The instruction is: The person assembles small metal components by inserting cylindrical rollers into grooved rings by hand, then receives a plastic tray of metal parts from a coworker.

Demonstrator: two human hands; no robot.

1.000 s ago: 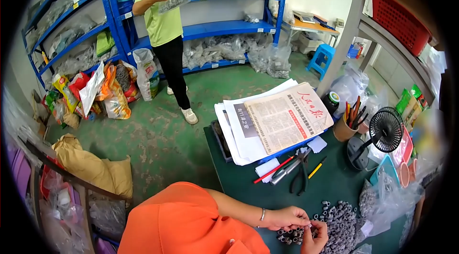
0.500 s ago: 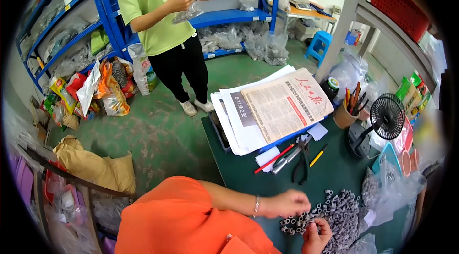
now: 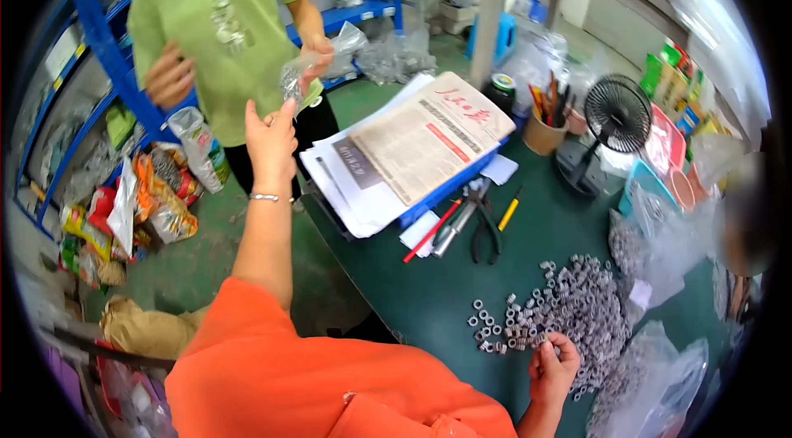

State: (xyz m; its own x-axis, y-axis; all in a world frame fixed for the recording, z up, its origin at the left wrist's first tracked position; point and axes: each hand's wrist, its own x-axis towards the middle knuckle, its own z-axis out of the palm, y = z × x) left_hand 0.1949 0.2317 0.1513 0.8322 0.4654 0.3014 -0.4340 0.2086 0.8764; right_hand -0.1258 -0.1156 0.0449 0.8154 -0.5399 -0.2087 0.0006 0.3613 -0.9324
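Observation:
My left hand, with a bracelet at the wrist, is stretched out towards a co-worker. Its thumb and forefinger are apart, just below a clear plastic bag in the co-worker's hand; whether my fingertips touch the bag I cannot tell. Over the green table, my right hand is closed, pinching a small grey metal ring between thumb and fingers. Beside and beyond it spreads a pile of similar metal rings, with several loose ones on the pile's left.
A newspaper tops a paper stack. Near it lie pliers, a red pencil and a yellow pencil. A black fan and a pen cup stand farther back. Plastic bags line the right side.
My left hand has left the ring pile and reached out to the co-worker, who has come closer with the bag. My right hand stays by the rings. The view has shifted.

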